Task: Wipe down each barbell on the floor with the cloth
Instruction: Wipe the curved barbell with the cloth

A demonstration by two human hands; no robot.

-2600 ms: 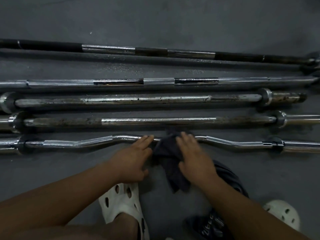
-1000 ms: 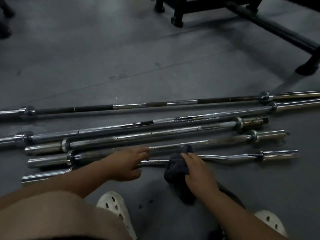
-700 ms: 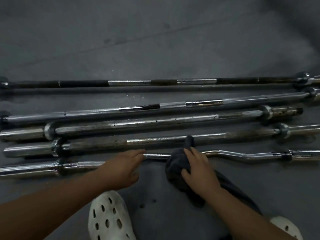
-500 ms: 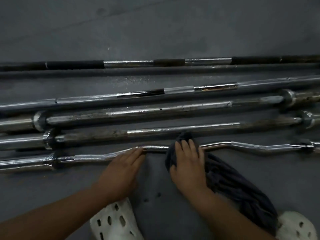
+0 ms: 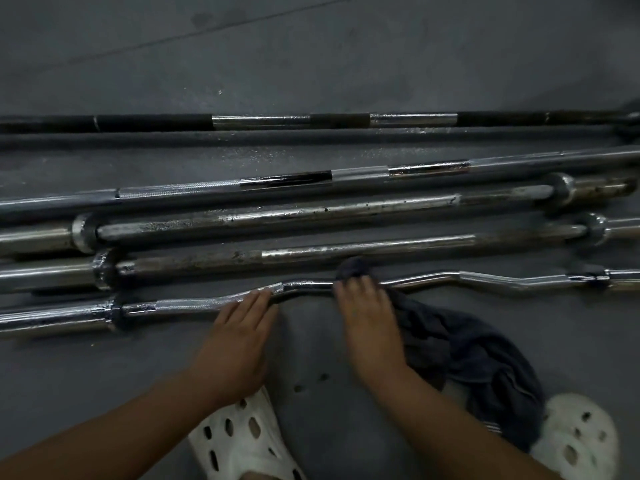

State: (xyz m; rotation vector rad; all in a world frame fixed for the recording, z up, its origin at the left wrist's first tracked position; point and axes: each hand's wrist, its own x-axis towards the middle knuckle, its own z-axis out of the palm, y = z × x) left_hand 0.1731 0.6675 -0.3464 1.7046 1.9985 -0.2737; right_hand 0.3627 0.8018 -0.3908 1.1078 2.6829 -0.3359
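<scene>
Several barbells lie side by side on the grey floor. Nearest me is a chrome curl bar (image 5: pixel 194 304) with a wavy shaft. My left hand (image 5: pixel 239 337) lies flat, its straight fingers resting on the curl bar left of its middle bend. My right hand (image 5: pixel 369 323) presses a dark grey cloth (image 5: pixel 464 351) onto the bar's middle, fingers straight over it; the cloth trails off to the right across the floor. Behind the curl bar lie a rusty bar (image 5: pixel 363 251), a spotted chrome bar (image 5: pixel 311 213), a long chrome bar (image 5: pixel 346 174) and a black-and-chrome bar (image 5: pixel 259 122).
My two white perforated clogs (image 5: pixel 242 441) (image 5: pixel 576 438) stand on the floor just below my hands. Beyond the farthest bar stretches bare grey floor (image 5: pixel 311 57) with a faint seam line.
The view tilted down and closer to the bars. My right hand shifted with the cloth slightly along the curl bar's middle; my left hand stayed on the bar.
</scene>
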